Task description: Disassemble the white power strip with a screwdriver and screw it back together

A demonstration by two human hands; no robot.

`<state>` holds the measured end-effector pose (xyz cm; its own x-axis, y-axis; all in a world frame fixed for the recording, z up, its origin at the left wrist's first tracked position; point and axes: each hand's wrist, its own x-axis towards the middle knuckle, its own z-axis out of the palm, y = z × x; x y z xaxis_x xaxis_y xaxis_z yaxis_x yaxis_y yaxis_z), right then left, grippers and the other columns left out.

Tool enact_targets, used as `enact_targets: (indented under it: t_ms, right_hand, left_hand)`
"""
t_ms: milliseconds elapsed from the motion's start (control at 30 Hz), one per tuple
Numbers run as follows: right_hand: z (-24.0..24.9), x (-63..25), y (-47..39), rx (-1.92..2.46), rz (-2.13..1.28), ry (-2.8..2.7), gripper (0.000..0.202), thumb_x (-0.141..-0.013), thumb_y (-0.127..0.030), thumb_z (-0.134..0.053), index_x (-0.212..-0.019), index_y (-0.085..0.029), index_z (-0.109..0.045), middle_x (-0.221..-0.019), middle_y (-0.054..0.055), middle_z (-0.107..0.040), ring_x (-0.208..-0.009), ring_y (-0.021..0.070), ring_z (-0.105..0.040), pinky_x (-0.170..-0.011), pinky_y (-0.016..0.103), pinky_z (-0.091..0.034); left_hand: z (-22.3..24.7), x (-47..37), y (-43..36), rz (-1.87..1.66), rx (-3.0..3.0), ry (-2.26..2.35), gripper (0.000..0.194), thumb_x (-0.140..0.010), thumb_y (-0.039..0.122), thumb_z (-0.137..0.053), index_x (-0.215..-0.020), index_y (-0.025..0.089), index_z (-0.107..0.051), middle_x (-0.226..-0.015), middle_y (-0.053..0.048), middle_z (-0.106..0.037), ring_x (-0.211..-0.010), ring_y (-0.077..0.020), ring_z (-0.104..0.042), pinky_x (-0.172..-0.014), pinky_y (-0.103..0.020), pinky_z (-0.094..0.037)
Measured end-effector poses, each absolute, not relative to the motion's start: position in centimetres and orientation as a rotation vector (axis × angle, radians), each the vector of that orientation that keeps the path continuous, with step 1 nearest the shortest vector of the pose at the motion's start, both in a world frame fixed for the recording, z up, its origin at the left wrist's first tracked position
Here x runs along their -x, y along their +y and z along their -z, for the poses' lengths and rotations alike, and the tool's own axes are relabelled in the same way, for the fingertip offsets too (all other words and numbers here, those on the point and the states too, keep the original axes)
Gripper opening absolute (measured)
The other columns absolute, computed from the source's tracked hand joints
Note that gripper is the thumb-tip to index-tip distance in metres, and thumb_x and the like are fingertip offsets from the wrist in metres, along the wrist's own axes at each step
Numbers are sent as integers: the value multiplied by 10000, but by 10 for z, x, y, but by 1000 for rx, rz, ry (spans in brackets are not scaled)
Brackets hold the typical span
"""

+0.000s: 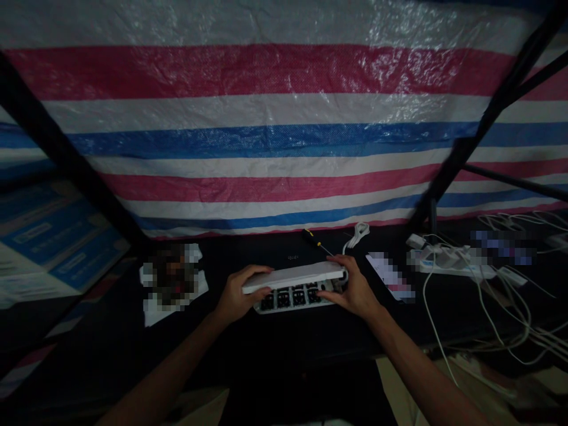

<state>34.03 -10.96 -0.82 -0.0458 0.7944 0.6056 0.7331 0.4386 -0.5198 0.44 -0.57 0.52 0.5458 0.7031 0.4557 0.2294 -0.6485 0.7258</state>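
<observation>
A white power strip cover [295,276] is gripped at both ends, tilted above the open socket housing [290,299], whose black inner parts show along the near side. My left hand [240,294] holds the cover's left end, fingers over the top and thumb at the near edge. My right hand [350,287] grips the right end, its thumb reaching over the housing's right part. Behind the strip lies a yellow and black screwdriver [312,238], its shaft pointing toward my right hand. A coiled white cable [357,234] lies beside it.
Papers with a blurred item [153,315] lie on the dark table at left. At right are a blurred sheet [386,273], another white power strip [448,264] and tangled white cables. Black metal bars slant up on both sides before a striped plastic sheet [275,112].
</observation>
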Motion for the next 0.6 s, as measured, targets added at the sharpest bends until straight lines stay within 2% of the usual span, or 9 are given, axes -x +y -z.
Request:
enact_targets:
  t_ms: [67,167,300,367,433,533,600]
  right_hand:
    - [12,-338,-106,1308,-85,-1801,830,-829,-567,-878,-1482,-243,-482,-1365,182,-598,-1287,384,-655,-1091,571,-595]
    - [20,-337,-101,1259,-14,-1838,766,-910,-419,-835,-1530,-279,-408,-1413,169,-536,-1303,345,-645,-1080,543,-616]
    - [28,-337,-98,1217,153,-1868,713,-986,-217,-709,-1575,-375,-339,-1476,143,-482,-1182,288,-694,-903,480,-693]
    - [27,-337,-99,1263,166,-1885,687,-993,-194,-678,-1574,-391,-370,-1469,139,-495,-1063,260,-723,-824,447,-705]
    - [24,-335,-100,1320,123,-1880,700,-983,-203,-686,-1587,-385,-383,-1447,140,-510,-1002,250,-736,-816,444,-709]
    - [19,-334,-101,1367,46,-1846,837,-950,-238,-742,-1645,-383,-299,-1455,148,-488,-1055,281,-737,-888,487,-704]
    - [16,-332,-102,1387,7,-1828,940,-935,-271,-771,-1681,-383,-209,-1482,161,-450,-1142,313,-713,-949,521,-686]
  left_hand:
    - [-6,-6,-5,-1024,-2086,776,404,-948,563,-710,-1129,206,-758,-1142,-98,-813,-1050,-299,-772,-931,-402,-602]
    - [-8,-9,-6,-1040,-1992,808,405,-942,571,-694,-1041,187,-780,-1058,-95,-825,-976,-292,-780,-865,-380,-608]
    - [-12,-14,-7,-1110,-1923,889,437,-927,589,-664,-932,169,-784,-910,-85,-811,-824,-261,-757,-708,-330,-584]
    - [-13,-15,-7,-1168,-1905,926,470,-915,621,-654,-881,166,-768,-831,-70,-781,-735,-236,-721,-627,-303,-550]
    - [-13,-16,-6,-1202,-1891,949,507,-918,657,-635,-869,166,-750,-774,-51,-743,-656,-207,-674,-570,-282,-516]
    - [-9,-16,-5,-1228,-1858,970,539,-956,687,-580,-958,169,-727,-812,-46,-725,-633,-192,-652,-517,-266,-487]
    - [-4,-16,-3,-1291,-1870,968,526,-985,672,-561,-1082,173,-696,-923,-66,-734,-735,-213,-695,-568,-276,-527]
